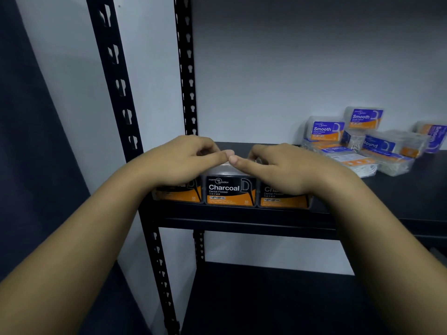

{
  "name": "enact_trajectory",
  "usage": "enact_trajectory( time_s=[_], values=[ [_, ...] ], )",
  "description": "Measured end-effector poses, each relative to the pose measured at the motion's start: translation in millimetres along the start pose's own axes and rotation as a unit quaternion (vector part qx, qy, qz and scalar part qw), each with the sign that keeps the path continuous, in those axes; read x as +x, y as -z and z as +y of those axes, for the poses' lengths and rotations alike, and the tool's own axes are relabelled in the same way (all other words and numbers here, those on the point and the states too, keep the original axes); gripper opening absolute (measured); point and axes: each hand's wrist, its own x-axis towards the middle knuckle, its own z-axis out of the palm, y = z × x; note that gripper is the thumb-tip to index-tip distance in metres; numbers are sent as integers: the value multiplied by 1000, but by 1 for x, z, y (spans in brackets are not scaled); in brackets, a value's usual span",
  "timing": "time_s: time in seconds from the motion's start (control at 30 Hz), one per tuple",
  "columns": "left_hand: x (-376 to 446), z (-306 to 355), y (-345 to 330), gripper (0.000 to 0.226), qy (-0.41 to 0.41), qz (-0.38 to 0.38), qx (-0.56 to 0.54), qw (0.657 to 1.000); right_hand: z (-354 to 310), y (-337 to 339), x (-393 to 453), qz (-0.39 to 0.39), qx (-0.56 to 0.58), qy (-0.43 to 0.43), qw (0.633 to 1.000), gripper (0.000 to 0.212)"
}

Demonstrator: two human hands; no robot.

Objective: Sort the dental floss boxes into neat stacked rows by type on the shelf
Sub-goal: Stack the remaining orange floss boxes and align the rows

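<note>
Three black-and-orange Charcoal floss boxes stand side by side at the front left of the black shelf (242, 222). The middle box (229, 191) faces me in full. My left hand (186, 160) lies over the left box (179, 192), and my right hand (278, 168) covers the top of the right box (283, 200). Both thumbs meet at the top front edge of the middle box, with the fingers curled over its clear lid from behind. A loose pile of blue-and-orange Smooth boxes (325, 129) and Round boxes (377, 145) lies at the back right.
Black perforated uprights (186, 68) frame the shelf's left side against a white wall. A lower dark shelf board (266, 298) sits beneath. Bare shelf surface lies between the Charcoal row and the pile.
</note>
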Motion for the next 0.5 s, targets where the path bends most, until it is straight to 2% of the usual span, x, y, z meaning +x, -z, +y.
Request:
enact_trajectory(
  time_s=[0.13,0.23,0.33,0.5],
  values=[
    [-2,6,23,78,11,-89,-4,996,3,18,-10,-71,6,0,997,84],
    [1,10,35,83,18,-152,84,985,7,21,-10,-86,-11,3,996,85],
    [8,11,42,85,39,-156,139,977,11,19,-6,-86,-5,14,996,88],
    [17,12,42,75,41,-160,156,974,15,15,-5,-74,1,18,997,87]
  ],
)
